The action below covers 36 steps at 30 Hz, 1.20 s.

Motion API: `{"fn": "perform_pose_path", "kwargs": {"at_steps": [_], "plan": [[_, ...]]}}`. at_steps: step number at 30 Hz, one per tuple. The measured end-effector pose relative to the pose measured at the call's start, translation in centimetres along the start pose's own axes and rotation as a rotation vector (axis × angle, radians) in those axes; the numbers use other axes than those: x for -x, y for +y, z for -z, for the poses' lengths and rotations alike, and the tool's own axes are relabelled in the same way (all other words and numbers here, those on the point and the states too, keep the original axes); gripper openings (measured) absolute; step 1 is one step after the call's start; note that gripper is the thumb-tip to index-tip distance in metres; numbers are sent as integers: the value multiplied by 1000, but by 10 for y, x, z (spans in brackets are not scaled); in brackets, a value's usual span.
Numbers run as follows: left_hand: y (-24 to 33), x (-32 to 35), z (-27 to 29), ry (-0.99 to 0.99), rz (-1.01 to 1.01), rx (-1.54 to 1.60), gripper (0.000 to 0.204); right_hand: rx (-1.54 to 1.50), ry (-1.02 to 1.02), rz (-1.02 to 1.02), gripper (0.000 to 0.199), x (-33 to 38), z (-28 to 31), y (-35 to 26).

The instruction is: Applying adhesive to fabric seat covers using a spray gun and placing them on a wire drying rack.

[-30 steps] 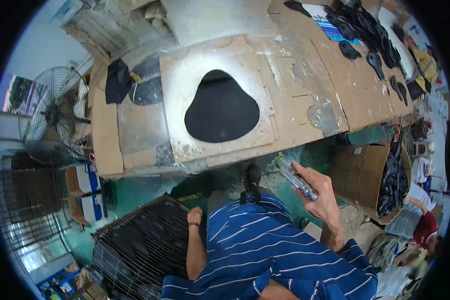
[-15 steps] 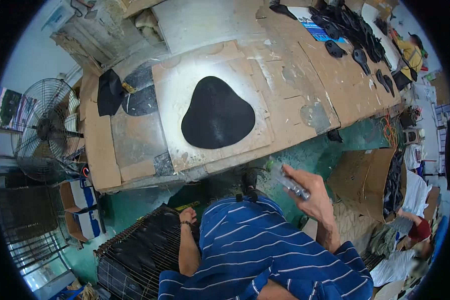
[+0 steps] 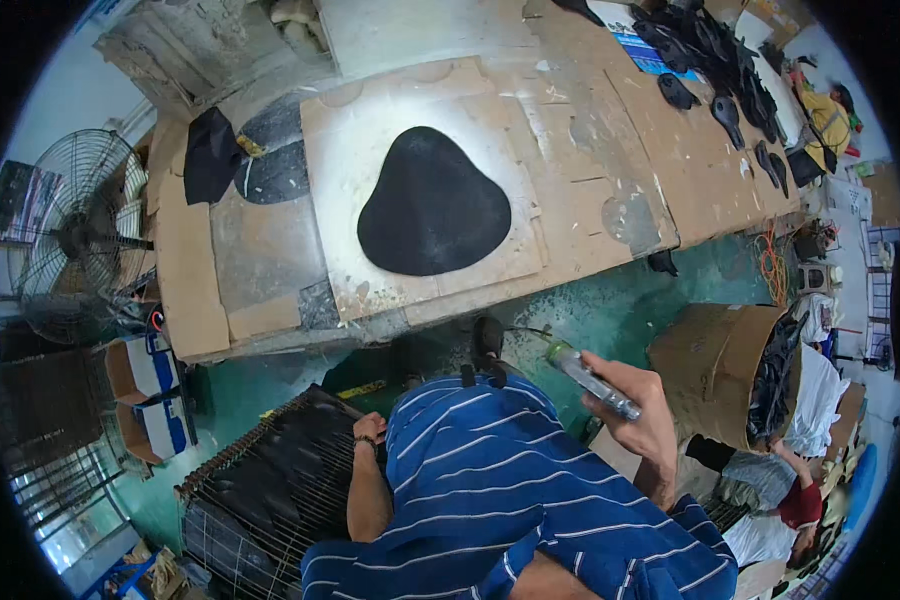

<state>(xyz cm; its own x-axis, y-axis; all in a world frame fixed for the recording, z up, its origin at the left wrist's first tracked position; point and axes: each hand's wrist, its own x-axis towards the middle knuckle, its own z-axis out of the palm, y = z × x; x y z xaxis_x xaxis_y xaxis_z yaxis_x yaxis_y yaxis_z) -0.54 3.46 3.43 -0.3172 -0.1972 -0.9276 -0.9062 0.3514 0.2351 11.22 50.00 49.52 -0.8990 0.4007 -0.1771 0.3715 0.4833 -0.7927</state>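
Two hands show below the desk edge, and each is busy with something different. The right hand is clenched around a slim grey spray-gun-like tool with a greenish tip, held up at a slant just near of the cardboard-covered desk and pointing toward its near edge. The left hand rests low at the far edge of a black wire rack on the person's left; its fingers curl over the rack's rim, though whether it truly grips cannot be told. On the desk, well apart from both hands, a large black rounded-triangle piece of felt-like material lies flat on a pale whitened cardboard sheet. Judging from this, the step in hand is bringing the tool over the black piece. To do it well, the tool would best be carried over the middle of the piece with the tip kept level and aimed down, then worked evenly out to the edges so that overspill lands only on the pale sheet. The left hand could come up to steady a corner of the sheet, clear of the tip. Far right on the desk lie many small black cut pieces, and a standing metal fan is at the far left.
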Motion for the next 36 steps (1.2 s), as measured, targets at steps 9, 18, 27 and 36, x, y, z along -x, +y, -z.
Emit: {"fn": "perform_pose_path", "kwargs": {"at_steps": [9,18,27,36], "plan": [[13,-11,7,-32,-88,135,23,-31,179,154,56,-52,-32,-6],[14,-39,17,-179,-92,189,27,73,254,30,55,-46,-8,5],[19,-31,-7,-88,-44,7,24,69,99,103,58,-23,1,-5],[74,-35,-29,-105,-235,-100,26,66,-11,140,70,-14,3,-2]]}}
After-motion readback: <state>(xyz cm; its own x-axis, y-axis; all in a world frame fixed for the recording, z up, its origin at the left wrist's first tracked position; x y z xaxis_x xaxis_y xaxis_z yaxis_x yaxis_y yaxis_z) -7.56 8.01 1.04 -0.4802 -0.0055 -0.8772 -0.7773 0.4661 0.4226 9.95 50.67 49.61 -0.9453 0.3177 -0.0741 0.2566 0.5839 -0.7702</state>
